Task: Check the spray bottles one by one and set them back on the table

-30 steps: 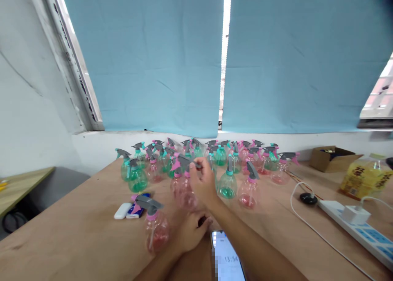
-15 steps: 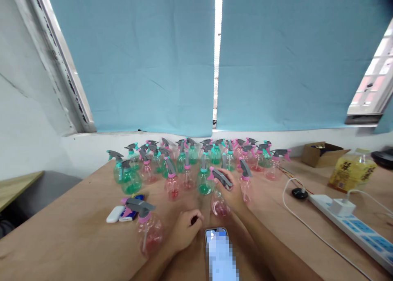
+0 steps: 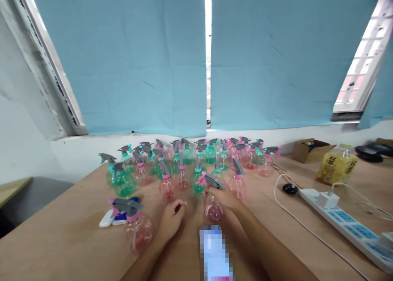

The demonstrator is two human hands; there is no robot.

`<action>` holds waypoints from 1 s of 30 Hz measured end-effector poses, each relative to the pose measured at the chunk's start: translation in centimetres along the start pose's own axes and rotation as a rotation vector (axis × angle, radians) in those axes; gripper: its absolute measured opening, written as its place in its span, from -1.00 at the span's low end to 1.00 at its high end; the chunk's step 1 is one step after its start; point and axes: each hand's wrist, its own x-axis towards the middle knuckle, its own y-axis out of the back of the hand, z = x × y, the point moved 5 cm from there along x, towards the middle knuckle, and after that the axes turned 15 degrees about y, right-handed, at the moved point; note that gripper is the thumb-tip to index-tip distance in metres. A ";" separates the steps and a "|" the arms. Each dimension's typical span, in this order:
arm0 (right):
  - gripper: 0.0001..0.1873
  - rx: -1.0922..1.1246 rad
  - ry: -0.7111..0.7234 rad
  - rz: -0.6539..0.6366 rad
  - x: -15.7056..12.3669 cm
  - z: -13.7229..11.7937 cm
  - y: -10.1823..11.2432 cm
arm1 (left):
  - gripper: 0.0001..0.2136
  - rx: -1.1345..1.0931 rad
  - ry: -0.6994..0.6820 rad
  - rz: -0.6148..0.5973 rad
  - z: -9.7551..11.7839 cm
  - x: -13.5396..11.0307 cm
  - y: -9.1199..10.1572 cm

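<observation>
The right hand (image 3: pixel 221 194) grips one round, clear pink plastic spray bottle (image 3: pixel 214 212) by its neck, just beyond one flat phone (image 3: pixel 215 250) on the smooth brown desk (image 3: pixel 70 248). The left hand (image 3: pixel 171 220) curls loosely, its grip unclear; over twenty globe-shaped pink and green bottles (image 3: pixel 125 185) crowd beyond.

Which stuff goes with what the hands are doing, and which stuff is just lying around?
Probably part of the job:
pink spray bottle, held in the right hand
other pink and green spray bottles, standing on the table

Seemingly just lying about:
phone
small white case
blue packet
round black thing
power strip
cardboard box
yellow-labelled jug
</observation>
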 end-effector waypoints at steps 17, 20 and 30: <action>-0.80 0.053 -0.020 0.061 0.2 0.5 -0.3 | -0.64 -0.002 -0.003 -0.067 -0.8 0.4 -0.5; -0.83 0.055 -0.030 0.101 0.1 0.9 -0.3 | -0.64 0.001 -0.004 -0.067 -0.8 0.4 -0.5; -0.68 0.046 -0.015 -0.014 0.2 0.9 -0.4 | -0.63 0.038 -0.001 -0.087 -0.6 0.3 -0.7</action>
